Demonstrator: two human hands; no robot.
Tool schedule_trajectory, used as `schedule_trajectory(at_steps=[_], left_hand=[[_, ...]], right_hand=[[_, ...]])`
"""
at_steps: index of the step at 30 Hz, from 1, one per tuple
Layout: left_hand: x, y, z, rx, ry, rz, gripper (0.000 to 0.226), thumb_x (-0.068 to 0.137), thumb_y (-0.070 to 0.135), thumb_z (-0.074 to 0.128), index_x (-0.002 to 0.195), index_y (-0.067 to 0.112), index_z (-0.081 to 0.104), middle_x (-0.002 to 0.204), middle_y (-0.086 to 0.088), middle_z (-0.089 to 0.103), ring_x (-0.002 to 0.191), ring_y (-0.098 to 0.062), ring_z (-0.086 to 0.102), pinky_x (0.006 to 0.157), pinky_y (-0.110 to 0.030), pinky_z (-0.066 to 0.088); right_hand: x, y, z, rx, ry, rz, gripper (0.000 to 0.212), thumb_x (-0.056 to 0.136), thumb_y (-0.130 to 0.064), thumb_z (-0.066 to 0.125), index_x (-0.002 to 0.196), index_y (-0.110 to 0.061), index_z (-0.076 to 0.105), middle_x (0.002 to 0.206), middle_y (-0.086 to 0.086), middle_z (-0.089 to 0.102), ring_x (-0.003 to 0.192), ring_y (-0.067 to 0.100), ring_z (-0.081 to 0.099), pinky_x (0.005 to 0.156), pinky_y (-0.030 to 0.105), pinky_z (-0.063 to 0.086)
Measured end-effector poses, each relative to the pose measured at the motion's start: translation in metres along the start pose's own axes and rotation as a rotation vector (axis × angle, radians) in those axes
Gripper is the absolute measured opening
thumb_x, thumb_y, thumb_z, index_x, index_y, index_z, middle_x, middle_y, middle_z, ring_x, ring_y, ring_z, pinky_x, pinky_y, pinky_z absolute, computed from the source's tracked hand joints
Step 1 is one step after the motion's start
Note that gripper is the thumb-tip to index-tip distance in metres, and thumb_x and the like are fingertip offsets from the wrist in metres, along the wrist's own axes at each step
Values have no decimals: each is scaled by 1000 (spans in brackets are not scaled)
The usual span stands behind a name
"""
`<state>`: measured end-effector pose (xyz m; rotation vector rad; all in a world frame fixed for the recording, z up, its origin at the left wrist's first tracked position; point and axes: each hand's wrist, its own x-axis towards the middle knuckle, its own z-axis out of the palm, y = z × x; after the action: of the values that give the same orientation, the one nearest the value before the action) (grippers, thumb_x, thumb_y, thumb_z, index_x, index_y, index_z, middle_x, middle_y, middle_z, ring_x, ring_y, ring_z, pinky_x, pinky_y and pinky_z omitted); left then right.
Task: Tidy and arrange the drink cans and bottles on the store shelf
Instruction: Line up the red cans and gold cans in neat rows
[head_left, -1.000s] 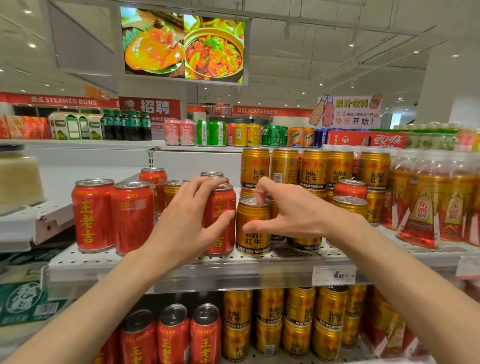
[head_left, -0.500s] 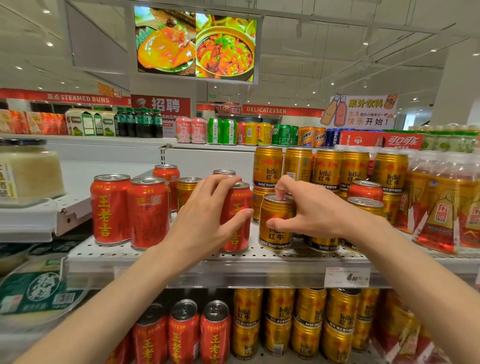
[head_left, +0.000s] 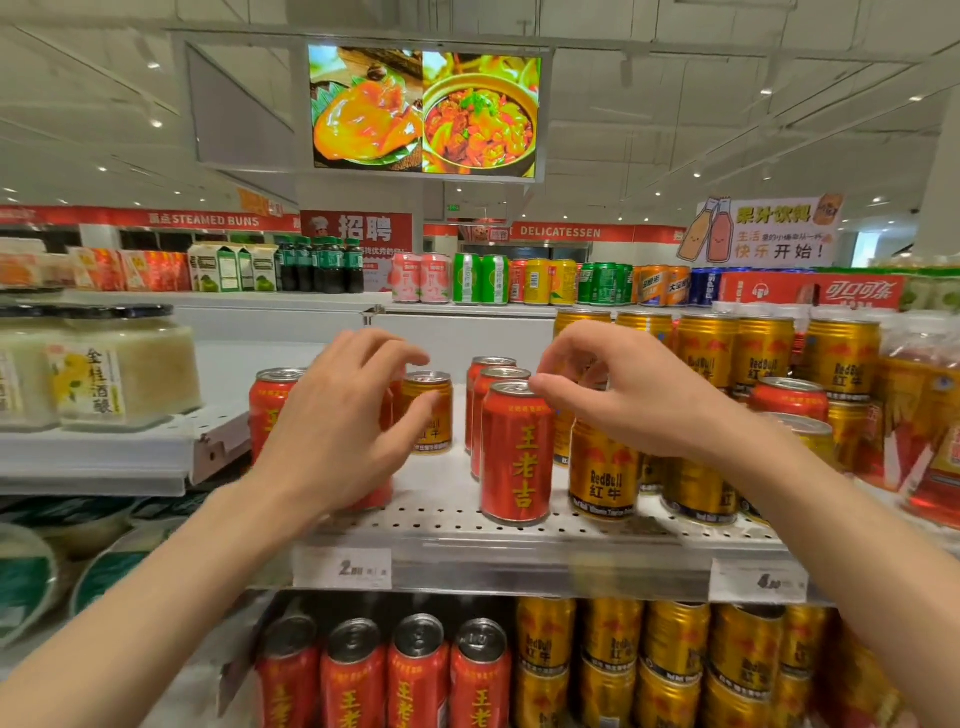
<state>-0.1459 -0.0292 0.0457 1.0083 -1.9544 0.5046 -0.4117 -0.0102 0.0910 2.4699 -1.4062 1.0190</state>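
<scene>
A red can (head_left: 515, 457) with yellow characters stands at the front of the perforated white shelf (head_left: 441, 525), with two more red cans right behind it. Beside it on the right stands a gold Red Bull can (head_left: 602, 473). My right hand (head_left: 634, 395) hovers over that gold can with curled fingers, holding nothing, its thumb tip at the red can's rim. My left hand (head_left: 337, 426) is spread in front of the left red cans (head_left: 267, 400), partly hiding them. A lone gold can (head_left: 431, 415) stands further back, just past its thumb.
Stacked gold Red Bull cans (head_left: 763, 358) and a stray red can (head_left: 789, 397) fill the right side, with tea bottles (head_left: 919, 415) beyond. Jars (head_left: 124, 364) sit on the left shelf. The lower shelf holds red cans (head_left: 415, 675) and gold cans (head_left: 670, 654). Price tags (head_left: 343, 568) line the edge.
My left hand has let go of the front red can and moved left to the other red cans. My right hand has lifted off the gold can's top. The view moved closer.
</scene>
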Motion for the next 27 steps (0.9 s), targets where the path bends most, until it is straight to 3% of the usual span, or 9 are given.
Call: schedule_trajectory(at_steps=[3,7,17,21,23,27], left_hand=[[-2,-24,-14,89,-6,-31,43,88,55,51,109,20,65,107,1,62,103,-19,56,89,-39,46],[-8,-45,-21,150,-64,-53,45,87,64,50,101,24,66,98,8,63,97,-16,54,88,-40,43],[-15,-61,-19,19,-91,-58,41,89,66,52,108,30,60,102,17,56,99,-8,49,89,-35,46],[-16,-64,-16,11,-85,-46,43,90,66,52,110,29,62,105,16,56,102,-8,51,90,-36,47],[-16,-64,-14,9,-77,-41,43,90,65,52,110,28,62,106,15,57,103,-9,52,90,-36,47],[-18,-65,-13,7,-64,-44,45,90,66,50,111,28,63,107,16,57,104,-9,52,90,-35,47]], right_hand=[[24,-21,6,-1,-59,-8,24,94,-50,61,101,-28,67,90,-17,61,83,0,58,69,24,51],[67,-33,21,4,-204,-22,25,94,-50,63,101,-27,69,95,-13,68,88,4,64,73,27,56],[159,-34,94,-118,-506,-131,21,89,-31,75,106,-20,72,99,-9,70,97,15,68,81,31,54],[166,-35,104,-64,-569,-157,20,88,-26,78,104,-19,70,82,-18,60,81,5,61,67,20,46],[168,-35,104,-72,-589,-169,21,87,-27,79,104,-18,70,80,-18,59,75,-1,56,65,22,44],[168,-35,106,-57,-578,-203,25,82,-31,83,97,-15,69,87,-8,63,93,18,63,79,33,50]])
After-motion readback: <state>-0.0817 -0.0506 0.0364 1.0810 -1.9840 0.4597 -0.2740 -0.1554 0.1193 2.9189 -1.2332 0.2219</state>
